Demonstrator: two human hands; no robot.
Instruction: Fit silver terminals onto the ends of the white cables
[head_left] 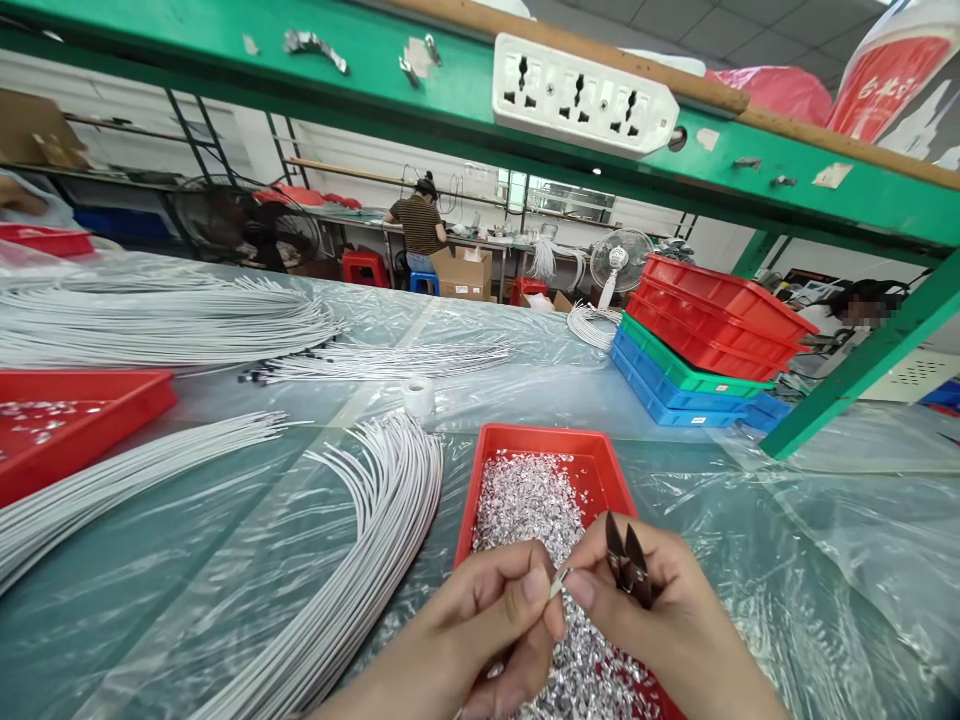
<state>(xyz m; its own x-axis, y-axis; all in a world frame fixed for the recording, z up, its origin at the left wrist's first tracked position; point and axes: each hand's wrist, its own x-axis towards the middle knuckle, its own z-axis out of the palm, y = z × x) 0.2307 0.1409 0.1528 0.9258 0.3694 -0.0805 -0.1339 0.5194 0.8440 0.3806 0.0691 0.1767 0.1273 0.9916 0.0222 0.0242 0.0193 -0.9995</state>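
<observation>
I see left hand (480,615) pinching a small metal piece (558,580) | right hand (660,610) closed around snips (628,562), fingertips on piece | both over red tray (480,500) of silver bits (529,505)

1. I see a stack of red, green and blue crates (701,345) at right on the plastic-covered bench (825,560).
2. A white tape roll (418,396) stands near the bench's middle.
3. A white power strip (581,97) hangs on the green beam (225,70).
4. A white fan (619,262) stands behind, near cardboard boxes (461,272).
</observation>
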